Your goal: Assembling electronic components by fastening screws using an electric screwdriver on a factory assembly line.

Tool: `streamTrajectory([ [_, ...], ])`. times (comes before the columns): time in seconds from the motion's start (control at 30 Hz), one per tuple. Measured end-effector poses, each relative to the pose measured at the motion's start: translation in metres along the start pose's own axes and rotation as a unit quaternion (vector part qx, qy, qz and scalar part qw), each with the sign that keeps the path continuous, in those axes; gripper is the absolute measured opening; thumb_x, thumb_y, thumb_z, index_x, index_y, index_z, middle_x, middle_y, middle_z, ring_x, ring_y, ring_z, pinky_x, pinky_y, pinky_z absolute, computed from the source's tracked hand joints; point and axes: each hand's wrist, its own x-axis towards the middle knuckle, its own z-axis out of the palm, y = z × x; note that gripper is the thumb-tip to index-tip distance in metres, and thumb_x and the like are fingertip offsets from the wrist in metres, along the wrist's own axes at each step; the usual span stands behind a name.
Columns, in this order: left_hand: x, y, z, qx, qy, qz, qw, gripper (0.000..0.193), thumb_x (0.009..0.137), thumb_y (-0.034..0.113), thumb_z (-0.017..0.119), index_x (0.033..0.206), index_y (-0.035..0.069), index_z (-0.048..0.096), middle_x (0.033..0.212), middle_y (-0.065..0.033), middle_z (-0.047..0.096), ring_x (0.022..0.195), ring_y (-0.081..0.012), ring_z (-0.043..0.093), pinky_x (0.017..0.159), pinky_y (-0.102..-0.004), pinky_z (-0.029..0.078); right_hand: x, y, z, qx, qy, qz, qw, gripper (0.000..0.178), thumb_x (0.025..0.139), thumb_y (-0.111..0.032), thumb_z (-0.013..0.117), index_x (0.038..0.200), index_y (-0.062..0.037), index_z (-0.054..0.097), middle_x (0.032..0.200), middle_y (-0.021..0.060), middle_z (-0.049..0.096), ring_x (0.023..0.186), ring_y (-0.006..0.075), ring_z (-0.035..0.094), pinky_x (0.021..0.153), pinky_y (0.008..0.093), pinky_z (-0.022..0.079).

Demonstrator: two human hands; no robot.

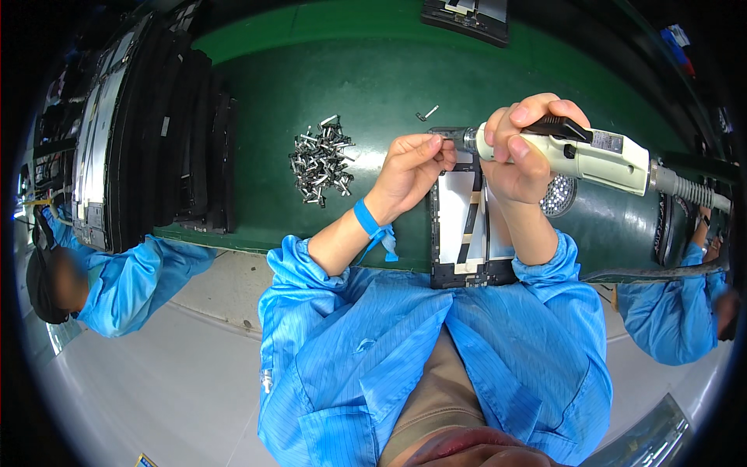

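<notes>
My right hand (523,144) is wrapped round a cream electric screwdriver (599,159) with a black lever, held sideways with its clear tip pointing left. At that tip, my left hand (416,167) is closed in a pinch; whatever is between thumb and finger is too small to make out. A blue band circles the left wrist. Below both hands lies an opened flat electronic device (459,226) with silver panels, a dark frame and black strips, partly covered by my right forearm.
Left of my hands is a pile of small silver-and-black parts (320,162); one loose part (427,114) lies farther off. A round dish of small shiny pieces (559,196) sits at right. Tall stacked panels (156,132) stand left. Another device (467,19) lies at the back. People sit both sides.
</notes>
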Motion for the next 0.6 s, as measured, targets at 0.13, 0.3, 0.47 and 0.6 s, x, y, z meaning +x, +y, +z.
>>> streamTrajectory([
  [0.13, 0.0008, -0.0013, -0.0019, -0.007, -0.002, 0.011, 1.0, 0.018, 0.088, 0.013, 0.059, 0.092, -0.003, 0.064, 0.086, -0.0107, 0.064, 0.078, -0.0165, 0.057, 0.073, -0.0289, 0.045, -0.0001, 0.0, 0.0008, -0.002, 0.001, 0.002, 1.0, 0.052, 0.076, 0.001, 0.061, 0.121, -0.0032, 0.036, 0.091, 0.02, 0.055, 0.055, 0.0138, 0.05, 0.051, 0.0277, 0.051],
  [0.3, 0.0028, -0.0011, -0.0037, -0.007, -0.007, 0.015, 1.0, 0.016, 0.089, 0.014, 0.059, 0.09, -0.002, 0.063, 0.088, -0.0098, 0.064, 0.078, -0.0159, 0.056, 0.074, -0.0282, 0.045, -0.0004, -0.0006, 0.0004, 0.006, -0.004, 0.012, 1.0, 0.052, 0.076, 0.001, 0.061, 0.121, -0.0031, 0.036, 0.092, 0.0201, 0.055, 0.053, 0.0127, 0.048, 0.051, 0.0281, 0.05],
  [0.47, 0.0029, -0.0005, -0.0043, -0.012, -0.02, 0.012, 1.0, 0.016, 0.089, 0.014, 0.059, 0.089, -0.002, 0.062, 0.088, -0.0091, 0.063, 0.078, -0.0158, 0.056, 0.074, -0.0279, 0.045, -0.0001, -0.0007, 0.001, 0.012, -0.004, 0.01, 1.0, 0.052, 0.076, 0.002, 0.06, 0.121, -0.0031, 0.036, 0.092, 0.0201, 0.055, 0.054, 0.0125, 0.048, 0.052, 0.0281, 0.051],
  [0.6, 0.0029, -0.0015, -0.0052, -0.019, -0.017, 0.009, 1.0, 0.014, 0.088, 0.013, 0.06, 0.091, -0.001, 0.063, 0.088, -0.0092, 0.063, 0.078, -0.0159, 0.055, 0.074, -0.028, 0.045, -0.0002, -0.0004, 0.0012, 0.013, -0.006, 0.011, 1.0, 0.052, 0.076, 0.002, 0.06, 0.122, -0.0032, 0.036, 0.093, 0.0203, 0.055, 0.054, 0.0128, 0.049, 0.054, 0.0283, 0.051],
])
